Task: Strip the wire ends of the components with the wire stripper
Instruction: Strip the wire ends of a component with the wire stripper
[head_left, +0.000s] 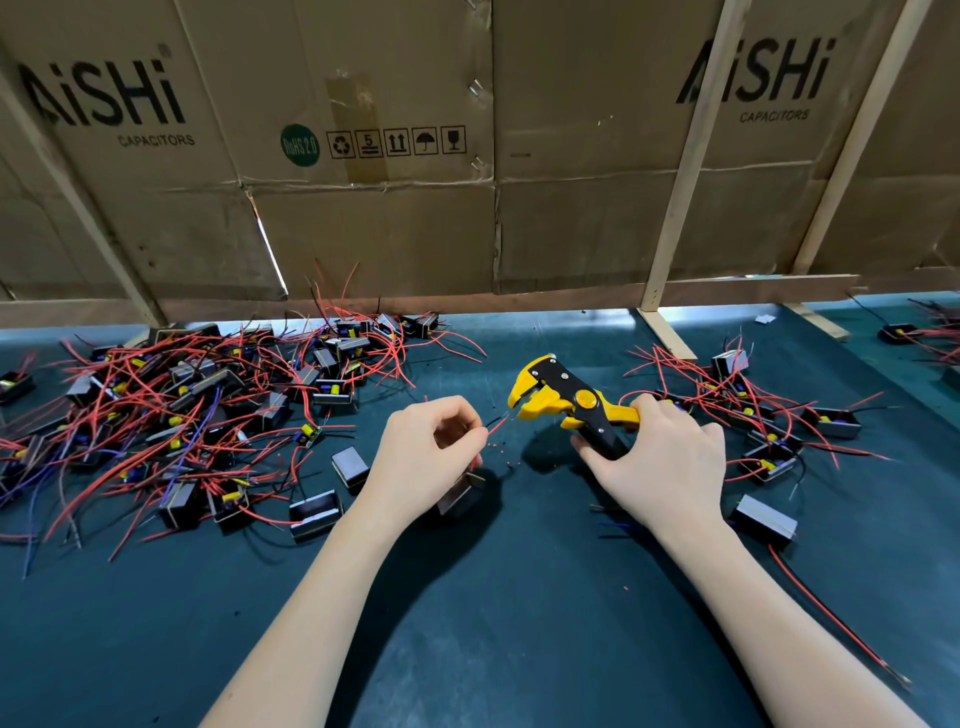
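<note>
Worktop (519, 623): we see dark green matting carrying everything.
Unstripped pile (171, 415): components with red wires, heaped far left.
Second pile (769, 421): fewer units, just beyond our right hand.
Wire stripper (566, 400): our right hand (660, 462) curls round its handles; the yellow head points left, mouth agape.
Component (460, 491): hangs under our left hand (431, 452), which pinches its wires.
Wire ends (496, 421): they point right towards the stripper's mouth, near but apart; we judge a short closing move remains.
</note>
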